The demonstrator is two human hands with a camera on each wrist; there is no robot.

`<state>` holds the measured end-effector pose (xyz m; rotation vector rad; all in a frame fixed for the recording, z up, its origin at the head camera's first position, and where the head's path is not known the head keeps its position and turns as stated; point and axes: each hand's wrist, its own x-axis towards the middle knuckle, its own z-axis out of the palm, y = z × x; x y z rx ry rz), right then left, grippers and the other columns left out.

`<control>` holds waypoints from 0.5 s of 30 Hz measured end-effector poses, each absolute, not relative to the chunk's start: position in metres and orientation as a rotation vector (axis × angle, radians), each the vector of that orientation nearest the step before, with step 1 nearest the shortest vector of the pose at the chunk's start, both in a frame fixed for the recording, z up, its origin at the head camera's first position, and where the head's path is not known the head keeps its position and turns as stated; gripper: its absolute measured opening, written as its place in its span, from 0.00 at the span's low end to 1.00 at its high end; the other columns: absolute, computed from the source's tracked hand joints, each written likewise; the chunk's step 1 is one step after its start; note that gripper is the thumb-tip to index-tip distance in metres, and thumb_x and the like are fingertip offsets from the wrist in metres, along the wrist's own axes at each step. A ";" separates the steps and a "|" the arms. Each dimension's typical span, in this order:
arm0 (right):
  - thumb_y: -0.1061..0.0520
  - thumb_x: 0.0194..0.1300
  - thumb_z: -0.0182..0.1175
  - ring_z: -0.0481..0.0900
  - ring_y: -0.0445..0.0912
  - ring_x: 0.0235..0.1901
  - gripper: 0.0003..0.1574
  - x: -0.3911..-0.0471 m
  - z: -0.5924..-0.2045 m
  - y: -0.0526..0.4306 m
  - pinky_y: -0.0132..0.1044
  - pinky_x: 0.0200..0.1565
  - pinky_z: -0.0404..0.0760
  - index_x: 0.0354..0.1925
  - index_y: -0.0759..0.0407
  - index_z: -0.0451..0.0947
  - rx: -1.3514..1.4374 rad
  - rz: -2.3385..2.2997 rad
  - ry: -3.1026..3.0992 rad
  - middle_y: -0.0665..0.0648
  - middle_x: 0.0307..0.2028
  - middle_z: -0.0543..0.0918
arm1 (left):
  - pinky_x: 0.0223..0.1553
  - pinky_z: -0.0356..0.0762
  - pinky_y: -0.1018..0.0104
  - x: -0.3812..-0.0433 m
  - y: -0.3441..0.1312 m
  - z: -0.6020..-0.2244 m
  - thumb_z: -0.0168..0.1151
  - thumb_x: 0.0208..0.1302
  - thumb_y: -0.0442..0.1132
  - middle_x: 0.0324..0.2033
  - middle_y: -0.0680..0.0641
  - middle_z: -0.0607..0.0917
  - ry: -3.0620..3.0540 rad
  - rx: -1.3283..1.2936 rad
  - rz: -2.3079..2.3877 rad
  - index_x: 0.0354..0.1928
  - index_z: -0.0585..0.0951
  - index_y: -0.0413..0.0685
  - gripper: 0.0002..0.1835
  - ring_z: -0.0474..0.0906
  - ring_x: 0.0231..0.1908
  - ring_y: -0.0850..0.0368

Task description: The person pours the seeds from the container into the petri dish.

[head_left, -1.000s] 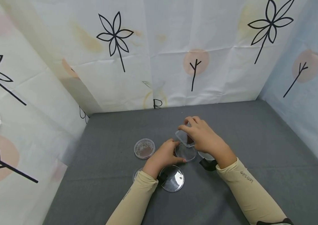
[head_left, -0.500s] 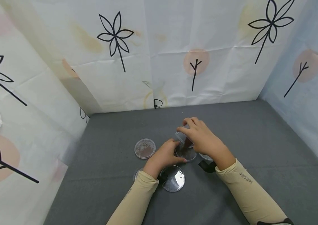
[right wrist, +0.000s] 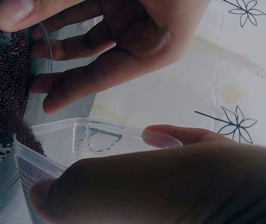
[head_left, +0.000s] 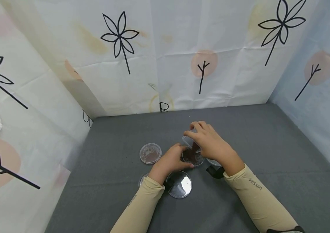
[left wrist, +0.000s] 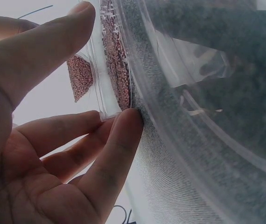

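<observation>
Reddish-brown grains are being tipped into a clear shallow dish on the tabletop. The clear tub above it is being grasped in the right grip, mouth slanted down; the dish is being pinched at its rim by the left grip. For a clean transfer, a low lip and a slow tilt are being advised, as spillage over the shallow wall is being judged likely. To the left, a second dish of grains is being left untouched. No tub label is being made out; on the right sleeve, lettering apparently beginning "Lets" is being shown, remainder illegible.
</observation>
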<state>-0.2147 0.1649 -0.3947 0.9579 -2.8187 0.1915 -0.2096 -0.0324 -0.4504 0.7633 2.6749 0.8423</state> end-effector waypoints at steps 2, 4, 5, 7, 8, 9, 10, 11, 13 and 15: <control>0.77 0.43 0.79 0.67 0.63 0.69 0.54 -0.215 -0.395 0.165 0.61 0.61 0.73 0.67 0.49 0.79 0.956 0.192 -2.819 0.63 0.67 0.71 | 0.56 0.80 0.54 -0.210 -0.032 -0.451 0.81 0.61 0.48 0.57 0.40 0.82 2.675 0.764 0.845 0.70 0.79 0.38 0.38 0.80 0.53 0.50; 0.76 0.44 0.80 0.67 0.63 0.69 0.54 -0.215 -0.394 0.165 0.61 0.61 0.73 0.68 0.49 0.79 0.953 0.189 -2.823 0.63 0.67 0.71 | 0.56 0.80 0.54 -0.210 -0.032 -0.451 0.81 0.61 0.48 0.58 0.39 0.82 2.673 0.761 0.847 0.70 0.78 0.38 0.39 0.80 0.54 0.49; 0.76 0.44 0.80 0.67 0.63 0.69 0.54 -0.215 -0.394 0.165 0.61 0.61 0.74 0.68 0.49 0.79 0.952 0.187 -2.823 0.63 0.67 0.71 | 0.57 0.80 0.54 -0.210 -0.032 -0.451 0.81 0.61 0.48 0.58 0.39 0.82 2.673 0.761 0.848 0.70 0.78 0.38 0.39 0.80 0.54 0.49; 0.75 0.43 0.81 0.67 0.63 0.68 0.54 -0.215 -0.394 0.165 0.61 0.61 0.74 0.68 0.49 0.79 0.950 0.187 -2.823 0.63 0.67 0.71 | 0.58 0.80 0.53 -0.210 -0.032 -0.451 0.81 0.61 0.48 0.58 0.39 0.82 2.674 0.757 0.845 0.71 0.78 0.38 0.40 0.80 0.55 0.49; 0.75 0.43 0.81 0.67 0.63 0.68 0.54 -0.216 -0.394 0.165 0.61 0.61 0.74 0.68 0.49 0.79 0.950 0.187 -2.825 0.63 0.68 0.71 | 0.58 0.80 0.52 -0.210 -0.032 -0.451 0.81 0.62 0.48 0.59 0.39 0.82 2.671 0.752 0.847 0.71 0.78 0.38 0.40 0.80 0.55 0.48; 0.74 0.43 0.82 0.67 0.63 0.68 0.54 -0.216 -0.394 0.166 0.62 0.61 0.74 0.68 0.49 0.79 0.951 0.191 -2.827 0.63 0.68 0.71 | 0.59 0.80 0.52 -0.210 -0.032 -0.450 0.81 0.61 0.48 0.59 0.39 0.82 2.671 0.753 0.845 0.71 0.78 0.38 0.40 0.80 0.56 0.48; 0.74 0.43 0.82 0.67 0.63 0.69 0.55 -0.216 -0.394 0.166 0.62 0.62 0.74 0.68 0.49 0.79 0.952 0.198 -2.830 0.64 0.68 0.71 | 0.59 0.80 0.52 -0.210 -0.032 -0.451 0.81 0.61 0.48 0.59 0.39 0.82 2.670 0.754 0.845 0.71 0.78 0.38 0.40 0.80 0.56 0.47; 0.73 0.42 0.83 0.67 0.64 0.69 0.55 -0.217 -0.394 0.167 0.63 0.62 0.74 0.68 0.49 0.78 0.952 0.206 -2.834 0.64 0.68 0.71 | 0.60 0.80 0.52 -0.210 -0.032 -0.451 0.81 0.61 0.48 0.59 0.39 0.82 2.668 0.751 0.847 0.71 0.77 0.38 0.40 0.80 0.57 0.47; 0.74 0.42 0.82 0.67 0.64 0.69 0.56 -0.219 -0.395 0.171 0.63 0.62 0.74 0.69 0.50 0.77 0.950 0.239 -2.845 0.64 0.68 0.70 | 0.60 0.80 0.51 -0.210 -0.032 -0.451 0.81 0.61 0.48 0.59 0.38 0.82 2.664 0.750 0.849 0.72 0.77 0.37 0.41 0.80 0.57 0.47; 0.75 0.43 0.81 0.67 0.65 0.69 0.56 -0.222 -0.395 0.176 0.64 0.61 0.75 0.70 0.51 0.76 0.941 0.296 -2.857 0.65 0.68 0.70 | 0.60 0.80 0.52 -0.210 -0.032 -0.452 0.81 0.61 0.48 0.60 0.39 0.81 2.667 0.743 0.848 0.72 0.76 0.37 0.42 0.80 0.58 0.47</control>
